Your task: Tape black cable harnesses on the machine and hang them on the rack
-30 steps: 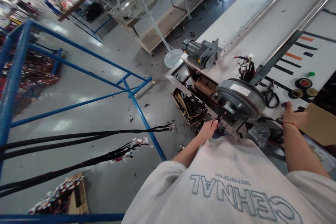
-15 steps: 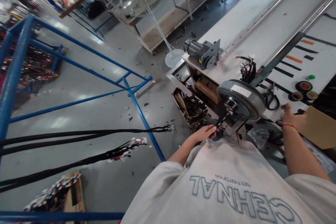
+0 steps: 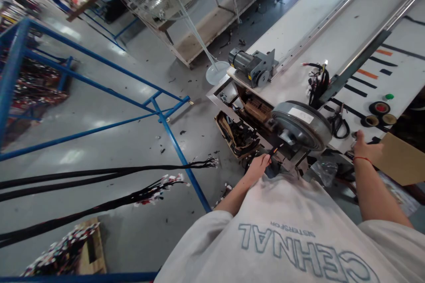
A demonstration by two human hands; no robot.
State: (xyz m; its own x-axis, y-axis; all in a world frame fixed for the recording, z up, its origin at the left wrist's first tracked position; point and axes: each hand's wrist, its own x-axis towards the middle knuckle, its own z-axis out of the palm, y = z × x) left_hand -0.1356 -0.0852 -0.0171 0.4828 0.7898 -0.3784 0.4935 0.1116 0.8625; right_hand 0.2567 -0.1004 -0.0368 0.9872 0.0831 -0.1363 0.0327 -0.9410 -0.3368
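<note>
My left hand (image 3: 260,167) is closed on a dark cable end (image 3: 274,150) with a small orange mark near its tip. The cable end points up toward the hub of a large grey wheel (image 3: 300,126) at the machine's end, and a small gap seems to separate them. My right hand (image 3: 367,149), a red string around its wrist, is at the bench's near edge beside a brown cardboard piece (image 3: 401,159). Its fingers are bent around something at the edge that is mostly hidden.
A motor (image 3: 247,64) sits at the end of the long white bench (image 3: 288,44). Black and orange strips, tape rolls (image 3: 380,108) and a looped cable (image 3: 339,126) lie on it. Below is a box of scraps (image 3: 232,135). Blue frames (image 3: 172,135) and hanging cable bundles (image 3: 109,170) stand left.
The cable end in my left hand has drawn back from the wheel hub, and the hub looks turned. My right hand stays at the bench edge. The whole view has shifted slightly.
</note>
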